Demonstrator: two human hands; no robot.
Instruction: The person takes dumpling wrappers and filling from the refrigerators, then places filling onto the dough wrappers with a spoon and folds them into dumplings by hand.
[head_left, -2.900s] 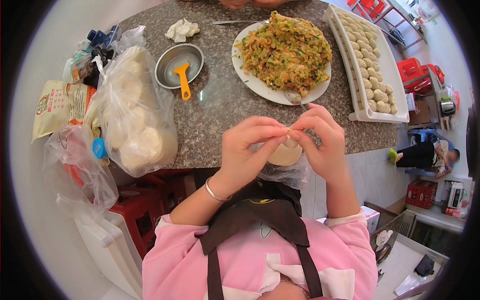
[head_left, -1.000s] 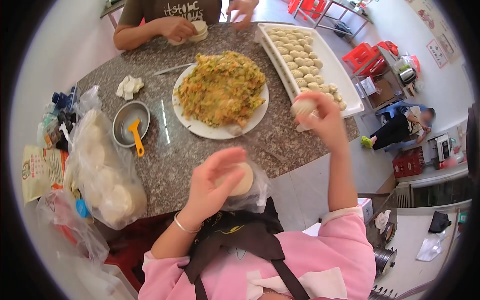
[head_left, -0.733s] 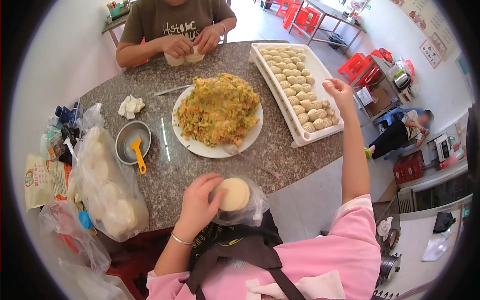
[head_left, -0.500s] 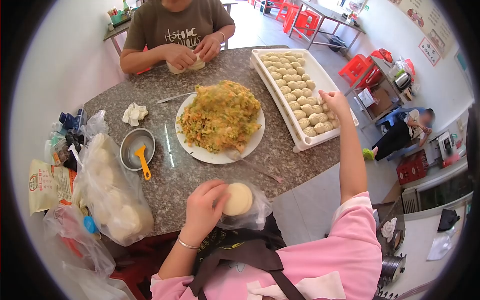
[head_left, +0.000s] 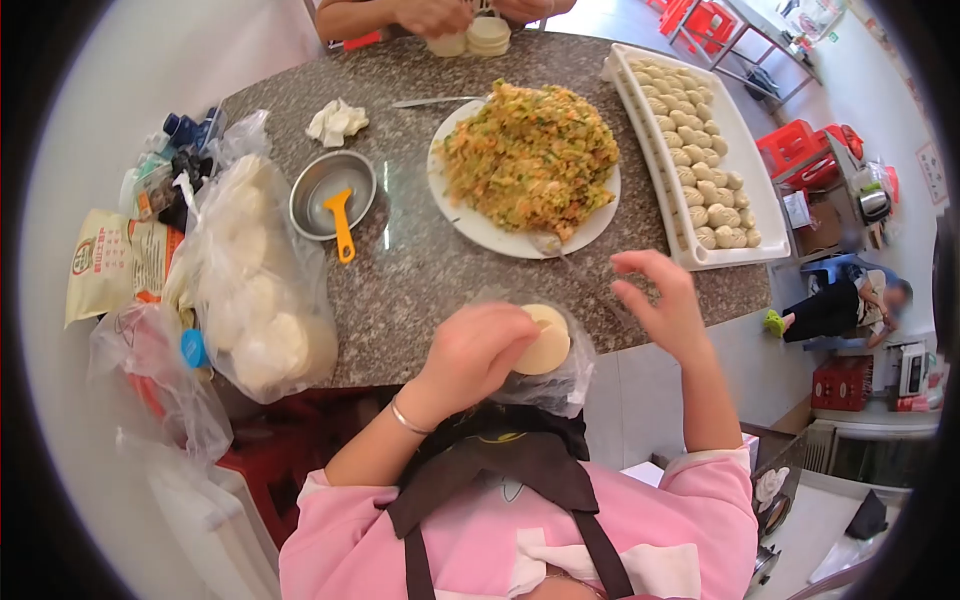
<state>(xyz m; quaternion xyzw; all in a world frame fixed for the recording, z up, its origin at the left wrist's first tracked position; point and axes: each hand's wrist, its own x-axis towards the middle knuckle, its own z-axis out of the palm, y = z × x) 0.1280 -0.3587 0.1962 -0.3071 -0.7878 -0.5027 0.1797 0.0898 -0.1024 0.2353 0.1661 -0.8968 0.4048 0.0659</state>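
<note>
My left hand (head_left: 480, 345) has its fingers closed on the edge of a round dough wrapper (head_left: 545, 347), on a stack resting on a clear plastic bag (head_left: 572, 380) at the table's near edge. To its right, my right hand (head_left: 660, 300) hangs with thumb and fingers apart, holding nothing. It is close to the spoon (head_left: 548, 243), which leans on the rim of a white plate (head_left: 447, 200). Heaped on that plate is chopped orange-and-green filling (head_left: 530, 155). Beyond my right hand, a white tray (head_left: 765, 195) carries rows of pleated dumplings (head_left: 690, 125).
A metal bowl (head_left: 310, 205) with an orange-handled scraper (head_left: 342, 225) sits left of the plate. Further left lies a bulky bag of wrappers (head_left: 265, 290). Crumpled tissue (head_left: 337, 122) is behind the bowl. Across the table, another person's hands (head_left: 435, 15) are over more wrappers (head_left: 488, 35).
My right hand has come back from the dumpling tray towards the spoon, its fingers now apart. My left hand has closed over the wrapper stack's edge. The view has shifted.
</note>
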